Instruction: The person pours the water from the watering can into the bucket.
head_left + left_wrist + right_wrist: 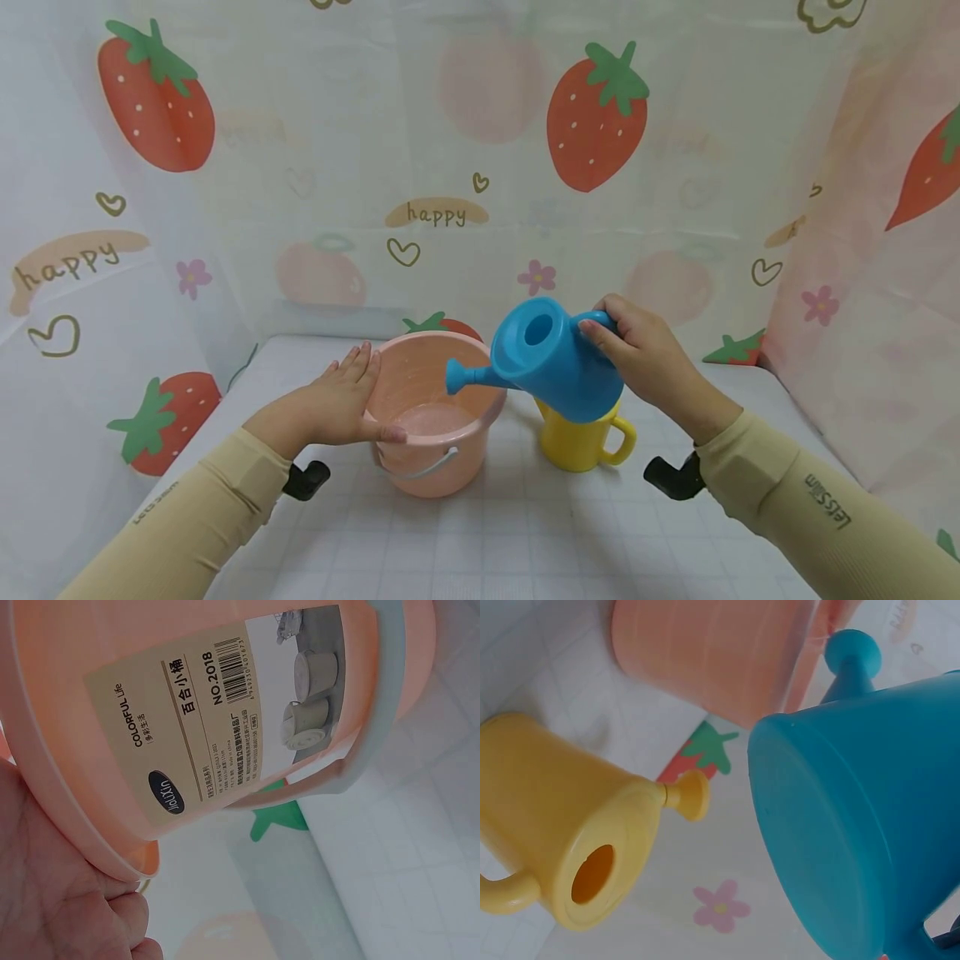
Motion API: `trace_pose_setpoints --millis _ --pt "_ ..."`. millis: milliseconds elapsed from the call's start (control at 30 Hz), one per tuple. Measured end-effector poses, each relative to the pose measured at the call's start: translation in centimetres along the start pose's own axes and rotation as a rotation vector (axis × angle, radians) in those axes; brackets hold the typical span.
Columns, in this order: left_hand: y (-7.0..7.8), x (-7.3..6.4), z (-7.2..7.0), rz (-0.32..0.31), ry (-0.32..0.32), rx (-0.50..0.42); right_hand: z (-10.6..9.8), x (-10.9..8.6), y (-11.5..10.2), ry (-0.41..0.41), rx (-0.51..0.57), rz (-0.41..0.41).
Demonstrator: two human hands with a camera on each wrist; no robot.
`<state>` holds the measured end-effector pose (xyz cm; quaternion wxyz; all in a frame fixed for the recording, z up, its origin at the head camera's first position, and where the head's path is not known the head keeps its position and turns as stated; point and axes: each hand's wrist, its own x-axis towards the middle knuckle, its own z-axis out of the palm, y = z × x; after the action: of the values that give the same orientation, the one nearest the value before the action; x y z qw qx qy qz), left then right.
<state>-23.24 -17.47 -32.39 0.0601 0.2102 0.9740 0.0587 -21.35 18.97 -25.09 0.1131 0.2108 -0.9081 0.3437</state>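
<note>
My right hand point(648, 358) grips the handle of a blue watering can point(570, 367). The can is raised and tilted left, its spout head point(455, 377) over the opening of a pink bucket point(442, 467). Fingers spread and straight, my left hand point(341, 404) rests along the bucket's left rim, thumb at the near edge. In the left wrist view its palm point(52, 892) lies against the rim, beside a printed label point(202, 712). A yellow watering can point(573, 442) stands on the table under the blue one, partly hidden by it; the right wrist view shows its top hole.
A white table point(510, 550) with a faint grid pattern carries the bucket and the yellow can. Strawberry-printed curtain point(420, 125) closes in the back and both sides. The bucket's pale handle point(423, 473) hangs down at its front.
</note>
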Motion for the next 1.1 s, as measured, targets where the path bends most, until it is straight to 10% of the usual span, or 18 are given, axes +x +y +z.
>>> trace_pose_setpoints --millis 1100 --pt "0.06 -0.13 -0.14 -0.002 -0.009 -0.009 0.01 0.04 -0.17 -0.008 -0.042 -0.009"
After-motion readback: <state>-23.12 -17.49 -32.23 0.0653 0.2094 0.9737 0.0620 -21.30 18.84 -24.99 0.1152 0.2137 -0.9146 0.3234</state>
